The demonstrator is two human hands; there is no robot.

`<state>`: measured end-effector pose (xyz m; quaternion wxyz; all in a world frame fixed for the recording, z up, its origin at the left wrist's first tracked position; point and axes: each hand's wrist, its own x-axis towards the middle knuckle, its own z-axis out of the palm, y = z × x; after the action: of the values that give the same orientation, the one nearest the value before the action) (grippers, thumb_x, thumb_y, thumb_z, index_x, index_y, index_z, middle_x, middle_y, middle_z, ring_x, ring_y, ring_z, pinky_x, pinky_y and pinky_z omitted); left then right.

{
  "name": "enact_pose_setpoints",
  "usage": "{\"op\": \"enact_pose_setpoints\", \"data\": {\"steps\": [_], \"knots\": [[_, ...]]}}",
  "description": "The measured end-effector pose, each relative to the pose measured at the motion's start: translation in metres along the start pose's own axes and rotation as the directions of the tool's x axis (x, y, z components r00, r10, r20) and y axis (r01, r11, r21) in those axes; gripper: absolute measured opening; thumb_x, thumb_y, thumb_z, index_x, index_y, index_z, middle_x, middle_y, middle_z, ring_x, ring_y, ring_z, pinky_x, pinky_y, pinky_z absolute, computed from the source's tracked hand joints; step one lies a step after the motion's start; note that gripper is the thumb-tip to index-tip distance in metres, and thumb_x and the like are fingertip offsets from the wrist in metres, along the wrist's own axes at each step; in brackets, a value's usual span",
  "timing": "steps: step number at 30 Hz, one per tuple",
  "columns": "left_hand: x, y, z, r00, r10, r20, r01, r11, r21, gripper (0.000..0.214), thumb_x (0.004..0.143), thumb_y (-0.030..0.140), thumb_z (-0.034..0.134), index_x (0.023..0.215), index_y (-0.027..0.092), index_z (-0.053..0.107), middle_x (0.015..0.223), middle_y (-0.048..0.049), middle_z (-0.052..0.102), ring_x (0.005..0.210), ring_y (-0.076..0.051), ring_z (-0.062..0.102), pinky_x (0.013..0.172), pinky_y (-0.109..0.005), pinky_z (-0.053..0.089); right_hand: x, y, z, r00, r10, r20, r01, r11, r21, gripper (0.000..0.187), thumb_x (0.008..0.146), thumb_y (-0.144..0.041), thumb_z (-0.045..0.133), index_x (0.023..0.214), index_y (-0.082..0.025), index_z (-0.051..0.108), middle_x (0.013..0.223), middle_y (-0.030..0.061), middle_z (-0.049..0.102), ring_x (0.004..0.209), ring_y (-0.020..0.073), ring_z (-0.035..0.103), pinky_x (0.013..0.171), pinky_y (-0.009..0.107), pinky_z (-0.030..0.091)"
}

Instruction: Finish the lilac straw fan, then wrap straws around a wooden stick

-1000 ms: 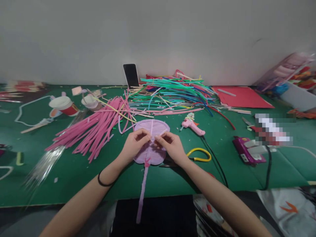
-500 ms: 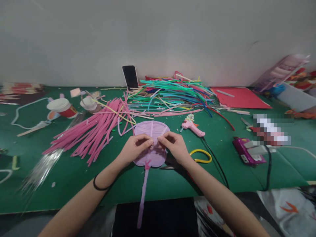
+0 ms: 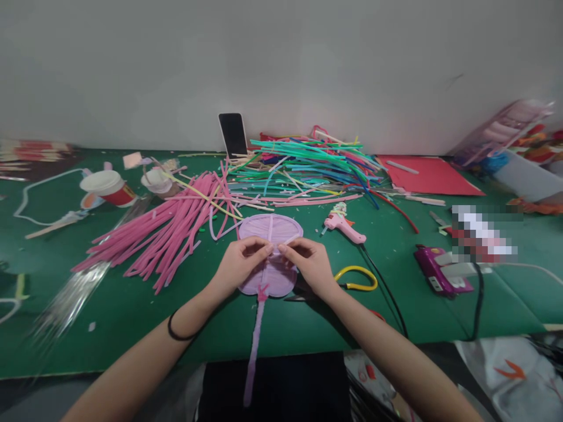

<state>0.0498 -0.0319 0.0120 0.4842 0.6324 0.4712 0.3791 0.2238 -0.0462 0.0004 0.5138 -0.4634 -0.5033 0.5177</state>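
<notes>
A round lilac fan (image 3: 269,227) made of pipe cleaners lies flat on the green table (image 3: 132,305), its long lilac handle (image 3: 254,346) hanging over the near edge. My left hand (image 3: 241,264) and my right hand (image 3: 308,264) rest on the fan's middle, fingertips almost meeting. Both pinch a short pale pink pipe cleaner piece (image 3: 288,239) that lies across the fan's face. A black band circles my left wrist.
A bundle of pink pipe cleaners (image 3: 167,228) lies left, a mixed coloured heap (image 3: 308,164) behind. A pink glue gun (image 3: 344,225), yellow-handled scissors (image 3: 356,278), a purple device (image 3: 442,272), a red sheet (image 3: 431,174), a phone (image 3: 233,135) and a cup (image 3: 108,189) surround the fan.
My hands stay pinched over the fan and shift only slightly. The view drifts a little; the fan and table things stay put.
</notes>
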Motion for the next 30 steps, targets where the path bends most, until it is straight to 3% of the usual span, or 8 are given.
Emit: {"op": "enact_pose_setpoints", "data": {"steps": [6, 9, 13, 15, 17, 20, 24, 30], "knots": [[-0.001, 0.002, 0.000, 1.000, 0.023, 0.016, -0.023, 0.999, 0.027, 0.022, 0.082, 0.036, 0.062, 0.077, 0.015, 0.066, 0.062, 0.0015, 0.060, 0.056, -0.011, 0.052, 0.054, -0.021, 0.042, 0.000, 0.001, 0.000, 1.000, -0.017, 0.011, 0.018, 0.999, -0.027, 0.030, 0.075, -0.045, 0.073, 0.068, -0.017, 0.066, 0.061, 0.0011, 0.063, 0.052, 0.0123, 0.055, 0.053, 0.025, 0.046], [-0.001, 0.006, -0.001, 0.993, 0.063, 0.099, -0.076, 0.989, 0.127, 0.022, 0.083, 0.033, 0.059, 0.071, 0.015, 0.062, 0.062, 0.0017, 0.059, 0.054, -0.010, 0.051, 0.053, -0.021, 0.040, -0.001, 0.002, -0.002, 0.997, -0.023, 0.075, 0.030, 0.996, -0.083, 0.030, 0.074, -0.046, 0.073, 0.070, -0.017, 0.066, 0.063, 0.0009, 0.063, 0.056, 0.0126, 0.055, 0.055, 0.024, 0.046], [-0.003, 0.010, -0.001, 0.938, 0.222, 0.267, -0.310, 0.883, 0.353, 0.018, 0.083, 0.025, 0.056, 0.067, 0.016, 0.061, 0.059, 0.0026, 0.056, 0.054, -0.010, 0.048, 0.054, -0.022, 0.037, -0.001, -0.003, -0.008, 0.981, -0.040, 0.190, 0.085, 0.969, -0.232, 0.029, 0.075, -0.043, 0.073, 0.066, -0.016, 0.064, 0.061, -0.0002, 0.061, 0.057, 0.0113, 0.052, 0.055, 0.023, 0.041], [-0.003, 0.009, 0.001, 0.908, 0.313, 0.280, -0.410, 0.807, 0.426, 0.018, 0.084, 0.023, 0.055, 0.068, 0.016, 0.060, 0.063, 0.0016, 0.057, 0.058, -0.010, 0.050, 0.058, -0.022, 0.038, 0.001, -0.005, -0.011, 0.982, -0.057, 0.182, 0.101, 0.964, -0.245, 0.029, 0.075, -0.042, 0.073, 0.064, -0.016, 0.063, 0.061, -0.0007, 0.060, 0.057, 0.0109, 0.051, 0.055, 0.023, 0.040], [-0.003, 0.007, 0.004, 0.918, 0.345, 0.197, -0.397, 0.805, 0.440, 0.018, 0.088, 0.026, 0.054, 0.075, 0.017, 0.063, 0.069, -0.0004, 0.062, 0.062, -0.011, 0.053, 0.059, -0.023, 0.039, 0.004, -0.006, -0.014, 0.991, -0.060, 0.118, 0.081, 0.980, -0.179, 0.030, 0.074, -0.042, 0.074, 0.064, -0.017, 0.063, 0.059, -0.0018, 0.059, 0.055, 0.0105, 0.050, 0.054, 0.023, 0.040], [-0.001, 0.004, 0.007, 0.963, 0.268, 0.006, -0.258, 0.919, 0.298, 0.020, 0.088, 0.035, 0.060, 0.090, 0.017, 0.068, 0.083, -0.0035, 0.069, 0.068, -0.013, 0.060, 0.059, -0.023, 0.043, 0.008, -0.005, -0.016, 0.999, -0.038, 0.003, 0.038, 0.999, -0.019, 0.027, 0.074, -0.043, 0.075, 0.069, -0.017, 0.067, 0.058, -0.0023, 0.059, 0.051, 0.0102, 0.049, 0.050, 0.023, 0.040], [0.000, 0.003, 0.010, 0.994, 0.098, -0.039, -0.097, 0.995, 0.034, 0.029, 0.082, 0.042, 0.066, 0.096, 0.017, 0.068, 0.093, -0.0057, 0.072, 0.079, -0.017, 0.066, 0.064, -0.024, 0.050, 0.006, -0.001, -0.011, 0.997, 0.007, -0.071, -0.001, 0.996, 0.088, 0.025, 0.076, -0.043, 0.073, 0.076, -0.018, 0.072, 0.066, 0.0005, 0.066, 0.052, 0.0099, 0.051, 0.050, 0.023, 0.042], [-0.004, 0.004, 0.014, 0.976, 0.180, -0.121, -0.157, 0.972, 0.176, 0.024, 0.089, 0.039, 0.056, 0.081, 0.017, 0.065, 0.080, -0.0031, 0.068, 0.071, -0.015, 0.061, 0.066, -0.025, 0.046, 0.001, -0.003, -0.001, 0.999, 0.049, 0.018, -0.049, 0.998, 0.036, 0.032, 0.069, -0.047, 0.078, 0.065, -0.017, 0.067, 0.056, -0.0007, 0.060, 0.049, 0.0101, 0.048, 0.048, 0.024, 0.040]]}}
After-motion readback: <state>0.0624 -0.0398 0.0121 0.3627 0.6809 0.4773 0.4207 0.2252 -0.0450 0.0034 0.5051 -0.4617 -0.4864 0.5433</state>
